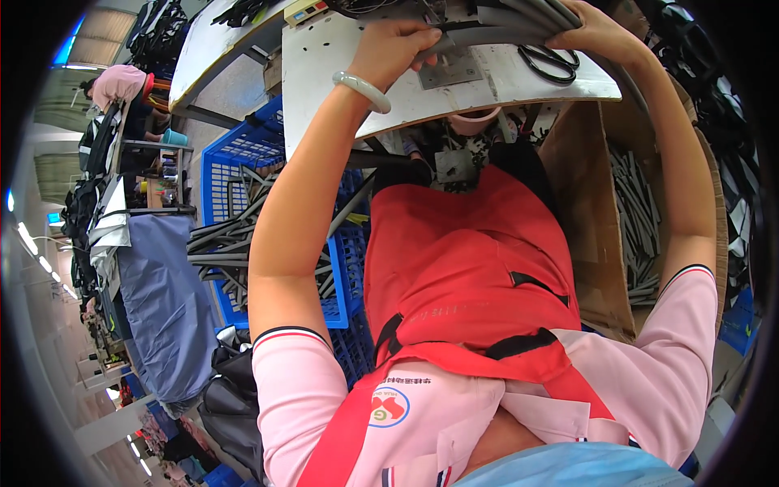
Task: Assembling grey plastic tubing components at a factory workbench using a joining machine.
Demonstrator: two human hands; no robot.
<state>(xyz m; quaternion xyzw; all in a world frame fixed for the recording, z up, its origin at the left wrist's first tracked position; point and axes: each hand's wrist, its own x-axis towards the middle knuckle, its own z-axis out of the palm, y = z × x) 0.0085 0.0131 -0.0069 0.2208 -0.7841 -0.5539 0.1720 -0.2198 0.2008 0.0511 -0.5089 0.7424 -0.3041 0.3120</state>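
Several grey strips (503,34) stretch between my hands over the far part of a white worktable (324,89). My left hand (395,50) has thumb and fingers pinched at the left end of a strip, beside a sewing machine (436,12) that is cut off by the upper edge. A bracelet rings that wrist. To the right, my right hand (586,31) is closed round the bundle of strips. Under the strips lies a metal plate (450,71) set in the tabletop. Black-handled scissors (560,79) rest near my right hand; their blades cannot be made out.
On my left, a blue plastic basket (213,158) holds many loose grey strips. A cardboard box (574,174) with more strips stands on my right. Below the table is a pink tub (475,123). Another person (122,85) is bent over at the far left.
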